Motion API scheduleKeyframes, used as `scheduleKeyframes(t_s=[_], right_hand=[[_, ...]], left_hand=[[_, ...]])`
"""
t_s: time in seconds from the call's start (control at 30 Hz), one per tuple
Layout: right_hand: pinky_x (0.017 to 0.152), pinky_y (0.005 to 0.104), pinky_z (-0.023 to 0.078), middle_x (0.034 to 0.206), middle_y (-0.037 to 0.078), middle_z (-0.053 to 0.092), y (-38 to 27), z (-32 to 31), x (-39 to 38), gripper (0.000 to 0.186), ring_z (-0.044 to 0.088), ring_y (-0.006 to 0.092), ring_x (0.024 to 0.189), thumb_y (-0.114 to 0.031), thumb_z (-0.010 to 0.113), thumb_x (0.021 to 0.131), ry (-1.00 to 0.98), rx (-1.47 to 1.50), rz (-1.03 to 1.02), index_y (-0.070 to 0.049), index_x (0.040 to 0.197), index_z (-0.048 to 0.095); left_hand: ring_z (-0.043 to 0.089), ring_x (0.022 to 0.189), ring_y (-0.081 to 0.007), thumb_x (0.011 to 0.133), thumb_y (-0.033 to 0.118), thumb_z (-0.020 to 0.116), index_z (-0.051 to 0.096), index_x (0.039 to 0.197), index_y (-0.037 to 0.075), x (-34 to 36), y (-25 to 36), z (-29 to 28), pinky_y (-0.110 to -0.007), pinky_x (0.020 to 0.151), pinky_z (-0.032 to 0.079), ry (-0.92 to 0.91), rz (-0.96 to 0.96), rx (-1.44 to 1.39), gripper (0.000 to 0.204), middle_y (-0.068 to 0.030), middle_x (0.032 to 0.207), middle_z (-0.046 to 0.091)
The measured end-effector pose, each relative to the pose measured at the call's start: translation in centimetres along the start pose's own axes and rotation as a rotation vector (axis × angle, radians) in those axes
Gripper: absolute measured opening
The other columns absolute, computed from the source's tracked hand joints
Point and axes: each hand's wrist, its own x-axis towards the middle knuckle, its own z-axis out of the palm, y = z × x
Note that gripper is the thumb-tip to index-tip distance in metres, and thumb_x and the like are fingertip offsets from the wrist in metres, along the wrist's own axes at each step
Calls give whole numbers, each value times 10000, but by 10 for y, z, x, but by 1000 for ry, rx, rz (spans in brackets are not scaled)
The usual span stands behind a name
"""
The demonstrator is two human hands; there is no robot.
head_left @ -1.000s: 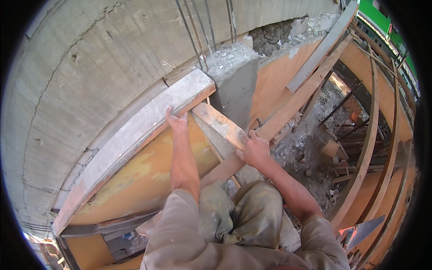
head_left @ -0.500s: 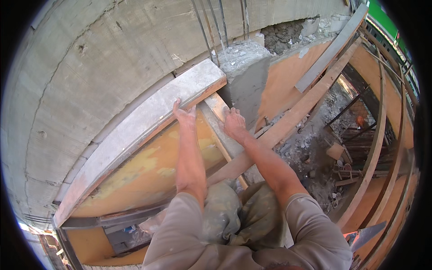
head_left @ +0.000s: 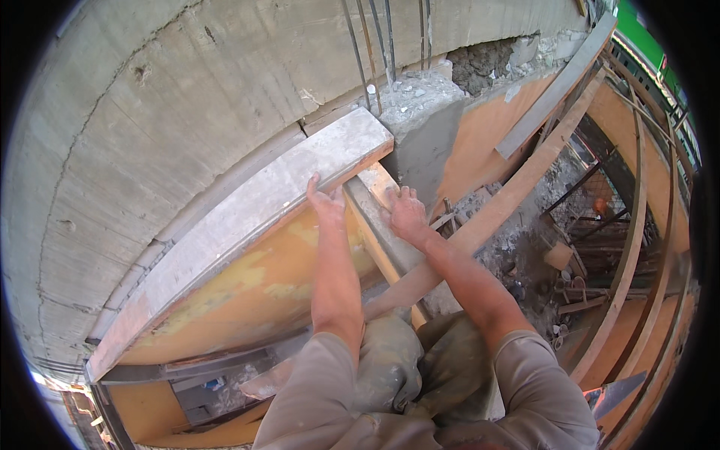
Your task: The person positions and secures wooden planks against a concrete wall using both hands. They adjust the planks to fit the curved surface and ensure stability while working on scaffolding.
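A long, pale, dust-covered formwork board (head_left: 247, 199) runs along the foot of the concrete wall, its near end resting above a narrower timber (head_left: 379, 244). My left hand (head_left: 328, 208) is at the board's near edge, one finger laid up against its side; the other fingers are partly hidden at the edge. To its right, my right hand (head_left: 409, 216) has its fingers curled at the upper end of the timber, just below the board's end. Both forearms reach forward over my knees. What lies under the right fingers is partly hidden.
A curved concrete wall (head_left: 187, 97) rises beyond the board. Steel bars (head_left: 375, 52) stand up from a broken concrete block (head_left: 420, 94). A plank (head_left: 495, 210) crosses diagonally on the right, above a rubble-strewn lower level (head_left: 517, 262). Orange-brown formwork panels (head_left: 262, 277) slope below the board.
The whole scene has shifted slightly right and down in the view. Both hands keep nearly the same places on the board and timber; no grip has visibly changed.
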Motion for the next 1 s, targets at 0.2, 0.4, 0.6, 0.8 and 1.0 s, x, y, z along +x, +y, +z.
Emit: scheduleKeyframes(t_s=[0.2, 0.4, 0.6, 0.8, 1.0], right_hand=[[937, 482, 515, 1229, 208, 521, -3, -7, 5, 555, 530, 369, 1182, -330, 678, 867, 0, 34, -10, -78, 1339, 530], [954, 487, 511, 1245, 203, 511, 6, -6, 1, 556, 513, 369, 1213, -331, 668, 878, 34, 87, 31, -80, 1349, 514], [970, 495, 500, 1267, 200, 498, -8, -13, -1, 573, 503, 365, 1240, -341, 657, 888, -67, 120, 59, -94, 1376, 486], [972, 499, 495, 1247, 205, 506, 1, -16, -5, 526, 518, 366, 1230, -353, 641, 916, -76, 155, 47, -78, 1344, 505], [962, 509, 497, 1239, 211, 507, 5, -14, -1, 582, 531, 383, 1213, -373, 655, 908, -49, 154, 60, -54, 1360, 473]], left_hand=[[361, 1404, -342, 819, 240, 750, 398, 1445, 49, -13, 1, 9, -540, 1186, 257, 143, 33, 223, 743, -191, 1485, 374], [414, 1391, -361, 854, 400, 739, 370, 1475, 66, -61, 42, 34, -533, 1180, 274, -124, -415, 1084, 795, -230, 1524, 349], [337, 1453, -356, 814, 705, 633, 328, 1512, 31, -52, 71, 46, -532, 1153, 309, -634, 1122, 2513, 1017, -203, 1539, 392], [257, 1497, -320, 739, 817, 600, 311, 1541, 85, -6, 59, 40, -525, 1174, 285, -496, 892, 2767, 1124, -129, 1610, 307], [232, 1505, -329, 777, 798, 581, 259, 1568, 124, -10, 83, 40, -545, 1174, 272, -475, 763, 2912, 1089, -148, 1625, 256]])
